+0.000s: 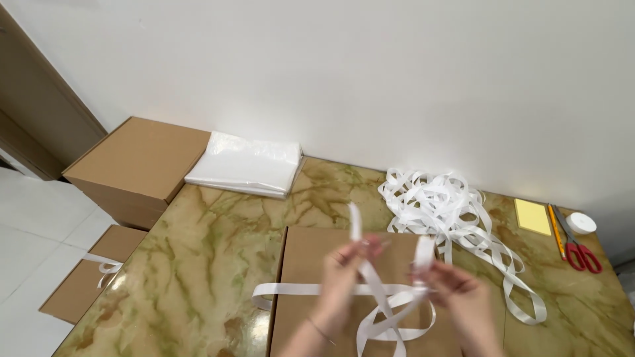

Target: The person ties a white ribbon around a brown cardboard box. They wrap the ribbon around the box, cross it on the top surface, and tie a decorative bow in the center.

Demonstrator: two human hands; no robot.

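Centrally, at the marble table's point(198, 264) near edge, a flat white satin ribbon point(377, 291) crosses a flat brown cardboard box point(311, 258). The left hand point(340, 277) and right hand point(456, 291) each pinch a ribbon loop above it. A loose white ribbon heap point(436, 205) lies behind; yellow sticky notes point(532, 216) and red-handled scissors point(579, 248) sit at the right edge.

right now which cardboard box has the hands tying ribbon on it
The box on the table, under both hands; the others sit left, off the table.
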